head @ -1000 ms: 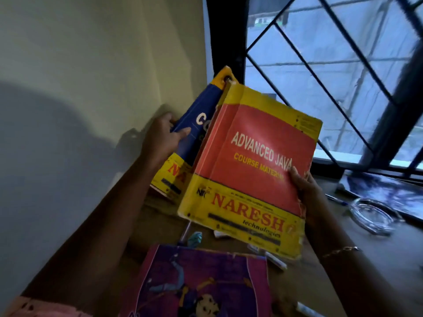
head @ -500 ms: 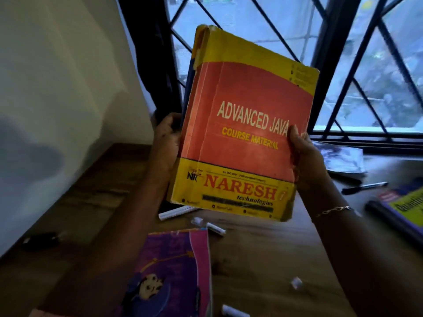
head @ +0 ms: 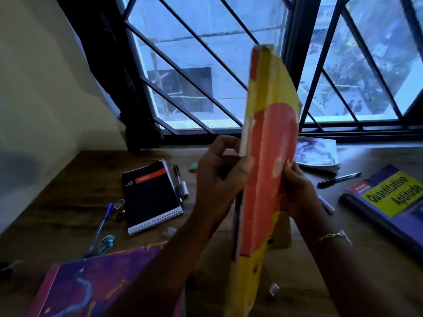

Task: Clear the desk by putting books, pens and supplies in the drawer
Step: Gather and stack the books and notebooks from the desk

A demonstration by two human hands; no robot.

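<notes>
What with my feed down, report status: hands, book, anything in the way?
Left hand and right hand both grip the red-and-yellow book, upright above the desk. Drawer not in view. Black notebook, black pen, Quantitative Aptitude book lie on desk.

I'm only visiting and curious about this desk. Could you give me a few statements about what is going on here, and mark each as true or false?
1. The left hand and the right hand together hold the red and yellow book upright. True.
2. The black notebook stands on its edge. False: it lies flat on the desk.
3. A blue pen lies to the left of the black notebook. True.
4. The Quantitative Aptitude book is held in the air. False: it lies flat on the desk, off to the right.
</notes>
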